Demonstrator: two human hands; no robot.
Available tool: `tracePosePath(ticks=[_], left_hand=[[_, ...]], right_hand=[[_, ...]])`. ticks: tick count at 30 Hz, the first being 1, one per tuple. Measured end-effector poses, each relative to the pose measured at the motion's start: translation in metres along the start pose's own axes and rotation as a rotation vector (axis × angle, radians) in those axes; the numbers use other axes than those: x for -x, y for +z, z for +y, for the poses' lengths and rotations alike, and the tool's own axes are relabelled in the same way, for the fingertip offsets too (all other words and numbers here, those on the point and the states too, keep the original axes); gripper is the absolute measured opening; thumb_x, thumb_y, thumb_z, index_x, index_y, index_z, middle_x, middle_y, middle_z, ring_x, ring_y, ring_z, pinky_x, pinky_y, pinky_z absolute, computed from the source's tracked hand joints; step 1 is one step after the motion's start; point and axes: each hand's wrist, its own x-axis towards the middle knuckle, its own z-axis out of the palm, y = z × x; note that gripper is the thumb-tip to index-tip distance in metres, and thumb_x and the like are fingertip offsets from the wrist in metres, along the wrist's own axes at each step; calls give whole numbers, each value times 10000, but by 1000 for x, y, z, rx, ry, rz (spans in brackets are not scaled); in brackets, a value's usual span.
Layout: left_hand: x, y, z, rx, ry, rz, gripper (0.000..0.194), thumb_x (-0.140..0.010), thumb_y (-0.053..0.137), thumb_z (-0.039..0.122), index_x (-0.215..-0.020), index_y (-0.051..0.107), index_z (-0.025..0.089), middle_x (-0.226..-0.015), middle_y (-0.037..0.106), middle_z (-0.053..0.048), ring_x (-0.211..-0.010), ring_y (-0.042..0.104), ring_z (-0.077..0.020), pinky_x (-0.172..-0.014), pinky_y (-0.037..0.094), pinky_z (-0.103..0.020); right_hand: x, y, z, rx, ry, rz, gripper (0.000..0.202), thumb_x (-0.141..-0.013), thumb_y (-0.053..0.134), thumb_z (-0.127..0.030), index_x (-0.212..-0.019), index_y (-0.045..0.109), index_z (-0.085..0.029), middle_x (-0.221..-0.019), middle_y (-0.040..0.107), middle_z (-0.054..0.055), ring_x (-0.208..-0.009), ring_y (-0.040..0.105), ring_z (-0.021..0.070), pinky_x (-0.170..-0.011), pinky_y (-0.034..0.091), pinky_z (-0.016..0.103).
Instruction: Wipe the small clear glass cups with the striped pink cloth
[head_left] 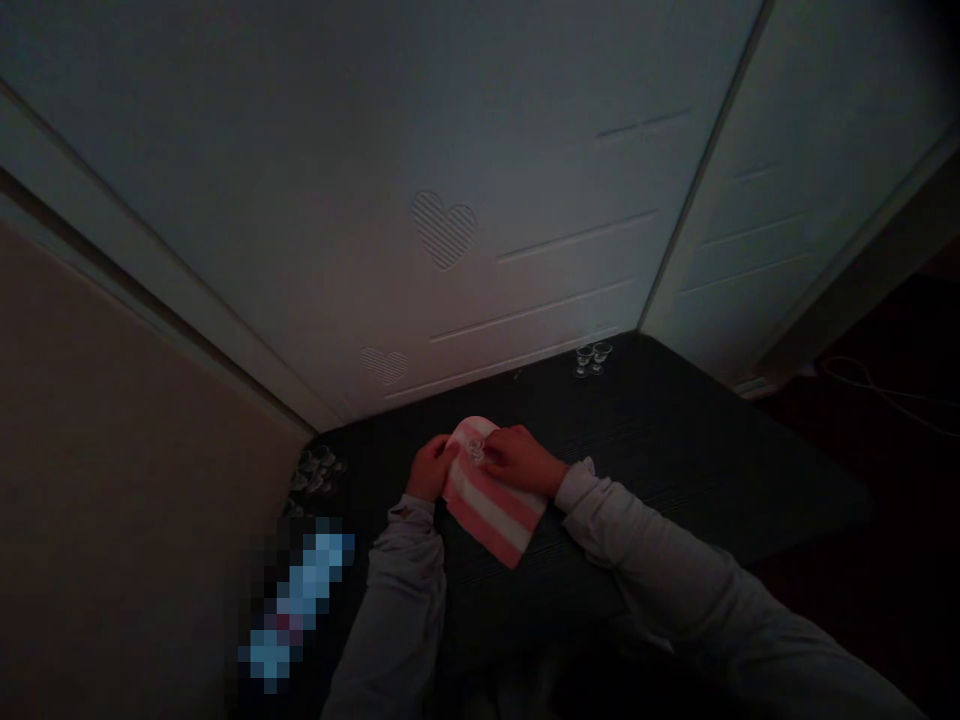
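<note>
A pink-and-white striped cloth [487,510] is spread over the dark tabletop in front of me. Its left edge is gripped by my left hand [430,468], with the fingers closed. From the right, my right hand [521,460] reaches over the cloth, fingertips pinched at a small clear glass [475,450]. That glass rests against the cloth between both hands; the dim light blurs its exact shape.
Two small stemmed glasses [592,358] stand at the table's back edge, right of centre. Several more glasses [316,470] cluster at the left corner. A pixelated bright object [300,600] lies nearer on the left. The dark table [645,430] meets a white panel [337,200] embossed with hearts.
</note>
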Motion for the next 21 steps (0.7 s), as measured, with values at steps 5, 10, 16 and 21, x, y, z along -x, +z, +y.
tracePosePath(ticks=[5,10,16,21], left_hand=[[11,-1,-4,135,-47,-108,340,-721,499,390,-937,603,149,-488,534,40,-386,444,-93,-403,355,-213],[12,0,-1,392,-72,-163,340,-637,627,355,-908,621,149,-656,633,-8,-615,575,-150,-570,443,-252],[10,4,1,604,-90,-231,406,-585,683,284,-965,609,159,-886,654,-38,-793,588,-181,-752,435,-314],[11,8,-1,692,-119,-309,393,-563,701,230,-936,615,143,-873,652,-47,-783,585,-177,-765,422,-315]], right_hand=[[-1,3,-1,-29,8,62,193,-784,493,-322,-778,578,-149,-790,620,38,-742,543,153,-688,306,273],[-3,3,-1,-40,-19,95,221,-802,473,-328,-834,587,-142,-775,624,44,-713,548,148,-670,328,266],[0,3,-8,-205,7,86,235,-822,453,-307,-947,556,-135,-809,624,55,-701,556,139,-644,370,248],[2,6,-10,-322,31,100,239,-839,427,-287,-1000,528,-143,-899,615,72,-763,565,146,-668,402,256]])
